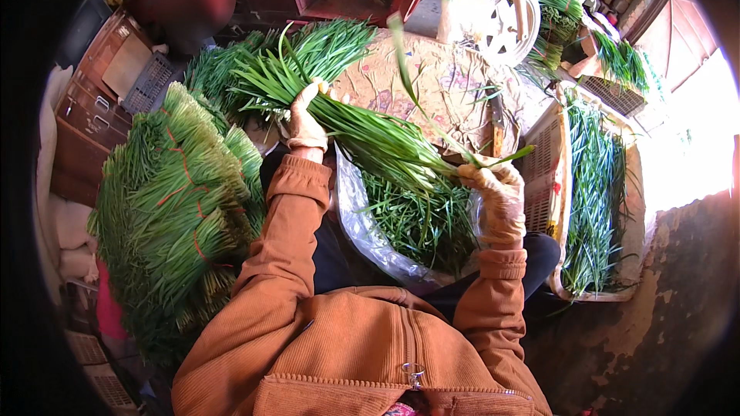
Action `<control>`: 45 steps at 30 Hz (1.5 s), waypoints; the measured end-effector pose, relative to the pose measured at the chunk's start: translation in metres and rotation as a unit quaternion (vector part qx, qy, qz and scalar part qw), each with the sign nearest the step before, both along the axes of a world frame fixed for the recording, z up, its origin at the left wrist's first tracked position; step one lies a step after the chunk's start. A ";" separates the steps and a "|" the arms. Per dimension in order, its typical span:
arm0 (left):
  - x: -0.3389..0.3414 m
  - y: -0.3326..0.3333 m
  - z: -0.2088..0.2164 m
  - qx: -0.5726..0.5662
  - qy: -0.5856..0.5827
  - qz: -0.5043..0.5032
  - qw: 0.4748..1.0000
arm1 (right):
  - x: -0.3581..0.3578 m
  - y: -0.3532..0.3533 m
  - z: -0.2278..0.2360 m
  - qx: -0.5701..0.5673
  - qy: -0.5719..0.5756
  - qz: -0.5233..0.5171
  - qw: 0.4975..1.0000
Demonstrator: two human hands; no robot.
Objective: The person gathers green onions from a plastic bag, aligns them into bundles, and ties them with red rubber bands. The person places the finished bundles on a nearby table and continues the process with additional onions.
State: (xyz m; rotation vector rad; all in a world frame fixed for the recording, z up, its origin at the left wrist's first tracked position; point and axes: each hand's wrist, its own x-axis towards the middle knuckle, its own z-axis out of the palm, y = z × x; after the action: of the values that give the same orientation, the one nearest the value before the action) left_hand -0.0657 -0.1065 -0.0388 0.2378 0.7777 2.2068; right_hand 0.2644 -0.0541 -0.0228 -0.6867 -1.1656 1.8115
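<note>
A bunch of long green chives [378,135] slants across in front of me, above an open plastic bag. Toward its left end, my left hand [307,119], in a pale thin glove, is wrapped round it. At the other end my right hand [497,192], gloved too, has its fingers closed on some blades, with a few sticking out past the fingers. Cut green leaves fill the clear plastic bag [354,204] between my knees. Beyond the bunch stands a low table [432,77] under a crumpled patterned cover. A knife [497,135] lies on its right side.
Tied chive bundles [169,200] are stacked high at my left. A loose chive pile [335,42] lies on the table's far left. At my right stands a plastic crate [636,208] with loose leaves inside. A white spoked wheel [505,27] stands behind the table, near more bundles [559,19].
</note>
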 end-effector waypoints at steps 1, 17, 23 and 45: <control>-0.010 0.000 -0.007 0.023 -0.001 -0.013 1.000 | 0.007 -0.001 0.004 -0.004 0.022 -0.040 0.999; -0.043 -0.017 -0.027 0.026 -0.025 0.135 0.990 | -0.042 0.022 0.000 0.418 -0.302 0.001 0.857; -0.023 -0.015 -0.012 0.002 -0.016 0.095 0.995 | -0.048 0.026 -0.017 0.516 -0.440 0.098 0.729; -0.033 -0.014 -0.025 0.132 -0.048 0.043 0.989 | -0.030 0.023 -0.030 0.012 -0.012 0.103 0.995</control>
State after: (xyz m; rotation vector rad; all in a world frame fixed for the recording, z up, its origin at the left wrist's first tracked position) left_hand -0.0985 -0.1206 -0.0637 0.2282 0.4498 2.3819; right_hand 0.2341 -0.0315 -0.0528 -0.5924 -1.3124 1.9602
